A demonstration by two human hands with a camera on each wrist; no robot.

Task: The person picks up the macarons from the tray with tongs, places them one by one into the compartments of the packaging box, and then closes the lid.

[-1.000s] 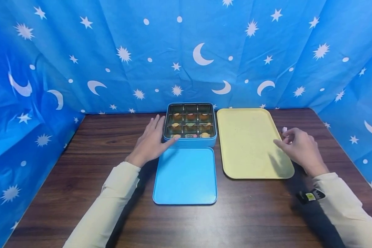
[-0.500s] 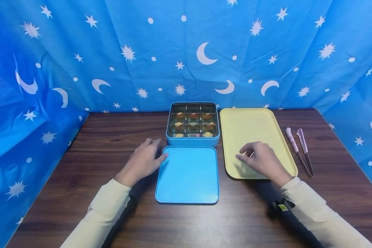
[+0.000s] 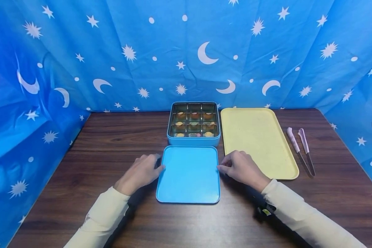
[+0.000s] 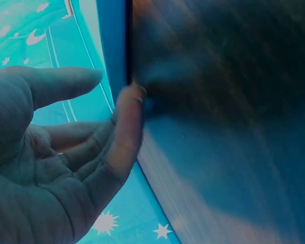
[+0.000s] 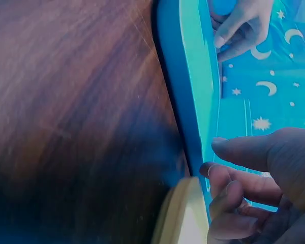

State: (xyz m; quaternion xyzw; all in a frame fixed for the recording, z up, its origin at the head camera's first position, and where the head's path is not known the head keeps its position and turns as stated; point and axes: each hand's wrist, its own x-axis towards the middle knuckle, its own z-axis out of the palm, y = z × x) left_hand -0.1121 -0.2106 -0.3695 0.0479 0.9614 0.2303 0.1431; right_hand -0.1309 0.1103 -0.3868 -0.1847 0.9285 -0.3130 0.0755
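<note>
A light blue square lid (image 3: 189,175) lies flat on the table, directly in front of a blue tin (image 3: 193,141). My left hand (image 3: 141,174) is at the lid's left edge; in the left wrist view its thumb (image 4: 73,81) stands apart from the forefinger, which reaches the rim. On the opposite side my right hand (image 3: 243,168) meets the lid's right edge. The right wrist view puts its thumb (image 5: 239,150) and bent forefinger close together at the rim, with no firm grip visible. The uncovered tin has a divided insert with small round pieces (image 3: 208,134) in its compartments.
A yellow tray (image 3: 251,131) lies right of the tin, its near left corner under my right forearm and hand. Beyond it rest tongs (image 3: 303,151) with pale pink handles. A blue star-and-moon curtain (image 3: 161,62) borders the table's back and sides.
My right hand has left the tongs on the table, crossed the tray leftward and reached the lid's right edge. My left hand has come down from beside the tin to the lid's left edge.
</note>
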